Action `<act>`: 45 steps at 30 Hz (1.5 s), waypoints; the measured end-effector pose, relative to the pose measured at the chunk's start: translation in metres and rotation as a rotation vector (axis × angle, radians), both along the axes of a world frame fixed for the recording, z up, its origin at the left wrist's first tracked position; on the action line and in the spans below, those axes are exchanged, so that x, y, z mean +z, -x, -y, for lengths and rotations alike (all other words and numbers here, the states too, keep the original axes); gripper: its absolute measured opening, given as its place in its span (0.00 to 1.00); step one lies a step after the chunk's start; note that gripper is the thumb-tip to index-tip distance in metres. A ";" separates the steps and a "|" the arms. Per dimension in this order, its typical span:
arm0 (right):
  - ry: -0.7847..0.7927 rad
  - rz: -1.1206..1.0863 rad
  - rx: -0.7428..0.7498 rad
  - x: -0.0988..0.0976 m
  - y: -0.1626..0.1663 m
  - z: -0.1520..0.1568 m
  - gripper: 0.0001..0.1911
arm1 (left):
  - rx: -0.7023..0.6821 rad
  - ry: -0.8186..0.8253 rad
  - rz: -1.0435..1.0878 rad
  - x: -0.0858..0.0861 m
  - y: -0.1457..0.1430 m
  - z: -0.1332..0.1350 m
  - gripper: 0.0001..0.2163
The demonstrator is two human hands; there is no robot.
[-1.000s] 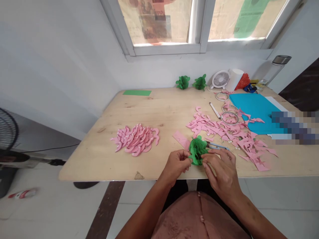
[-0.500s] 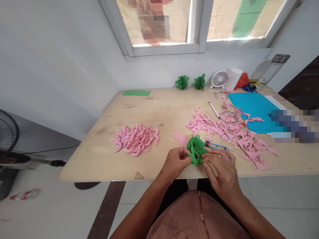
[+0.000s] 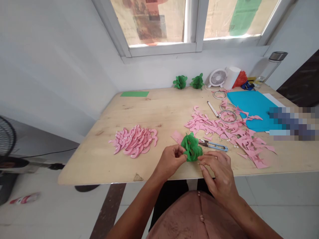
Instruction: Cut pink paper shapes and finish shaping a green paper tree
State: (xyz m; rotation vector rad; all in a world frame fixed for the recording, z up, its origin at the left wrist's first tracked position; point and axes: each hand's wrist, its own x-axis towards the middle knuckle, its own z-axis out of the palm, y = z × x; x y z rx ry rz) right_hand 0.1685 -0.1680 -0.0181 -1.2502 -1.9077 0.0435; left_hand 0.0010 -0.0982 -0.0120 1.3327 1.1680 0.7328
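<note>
A green folded-paper ornament (image 3: pixel 191 148) with fanned, layered leaves is held just above the table's front part. My left hand (image 3: pixel 171 161) pinches its left edge between thumb and fingers. Close against its lower right side, my right hand (image 3: pixel 219 174) has thumb and fingertips drawn together; a tiny pale bit shows there, too small to name. Behind the ornament lie blue-handled thread snips (image 3: pixel 214 145) and a pink paper strip (image 3: pixel 176 136), partly covered by it.
Left on the table (image 3: pixel 84 159) is a pile of curved pink paper pieces (image 3: pixel 136 141). Pink offcuts (image 3: pixel 219 127), tape rolls (image 3: pixel 227 116), a pen (image 3: pixel 212 109) and blue sheets (image 3: pixel 256 111) lie to the right. Two green ornaments (image 3: pixel 179 82) and a small fan (image 3: pixel 218 78) stand behind.
The ornament has turned, its layers now more fanned on the right, and shifted slightly left. My right fingertips have drawn back a little from its side. The view has shifted slightly.
</note>
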 end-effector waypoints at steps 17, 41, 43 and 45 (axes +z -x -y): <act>0.079 -0.071 0.000 -0.001 0.005 0.000 0.07 | -0.070 -0.626 -0.776 0.020 0.005 0.005 0.05; 0.617 -0.144 0.180 0.032 0.011 -0.025 0.06 | 0.086 -1.367 -0.628 -0.046 0.014 0.032 0.07; 0.644 -0.120 0.187 0.033 0.011 -0.028 0.06 | 0.066 -1.372 -0.629 -0.046 0.015 0.031 0.07; 0.655 -0.098 0.185 0.032 0.011 -0.031 0.06 | 0.054 -1.372 -0.631 -0.046 0.015 0.031 0.07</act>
